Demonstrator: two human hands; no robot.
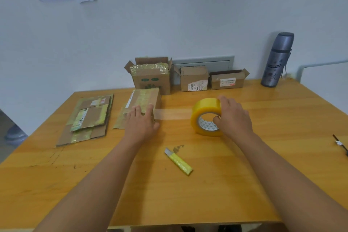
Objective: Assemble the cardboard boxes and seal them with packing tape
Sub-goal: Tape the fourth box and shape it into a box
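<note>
While the left hand (141, 121) presses flat on the small taped brown cardboard box (144, 101), the clear tape strip (174, 114) runs sideways to the yellow packing-tape roll (206, 117) gripped by the right hand (233, 117), with the yellow utility knife (178, 161) lying nearer the person, roughly between both hands.

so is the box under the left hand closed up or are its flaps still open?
Closed. The box has its top flaps flat, the left hand presses on it, and a tape strip runs to the tape roll.

Four assembled cardboard boxes (144, 100) are sitting on one wooden table (244, 175), alongside one stack of flattened boxes (88, 118), one tape roll (204, 107), one utility knife (178, 161) and one flask (278, 60).
</note>
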